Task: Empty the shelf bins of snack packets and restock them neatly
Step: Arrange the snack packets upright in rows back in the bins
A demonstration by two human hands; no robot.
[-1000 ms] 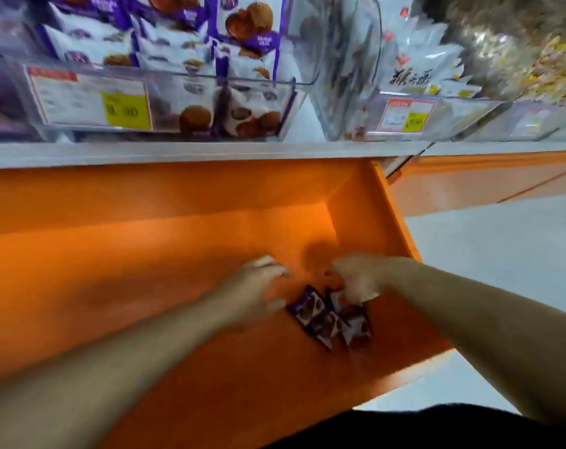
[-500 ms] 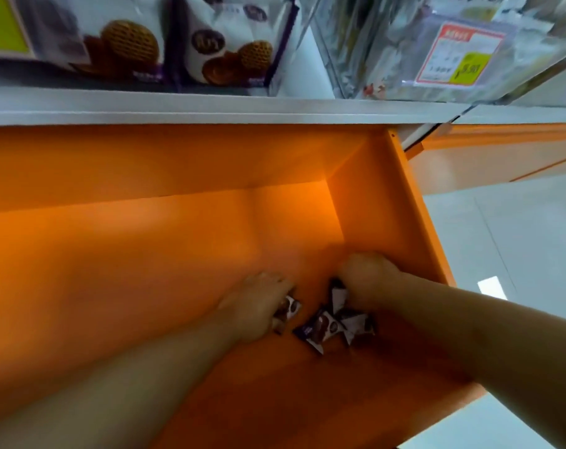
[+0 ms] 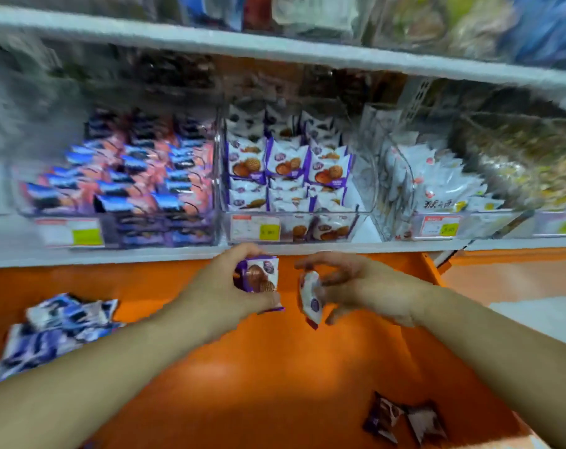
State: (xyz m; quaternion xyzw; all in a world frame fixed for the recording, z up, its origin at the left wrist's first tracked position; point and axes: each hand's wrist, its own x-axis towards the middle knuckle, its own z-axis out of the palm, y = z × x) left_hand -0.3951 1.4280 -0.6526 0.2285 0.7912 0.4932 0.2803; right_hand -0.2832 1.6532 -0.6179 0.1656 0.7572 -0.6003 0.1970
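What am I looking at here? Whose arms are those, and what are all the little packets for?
There is no machine here. The picture comes from a camera worn on a person's head, so you see what they see, looking forward and down at their own arms in a shop.

The left hand grips a purple and white cookie packet. The right hand holds a white packet. Both are raised just in front of a clear bin on the shelf, filled with rows of the same kind of cookie packets.

Below is an orange drawer. Two dark packets lie loose near its front, and a pile of blue and white packets lies at its left.

The bin to the left holds blue and pink packets. The picture is blurry, so the labels cannot be read.
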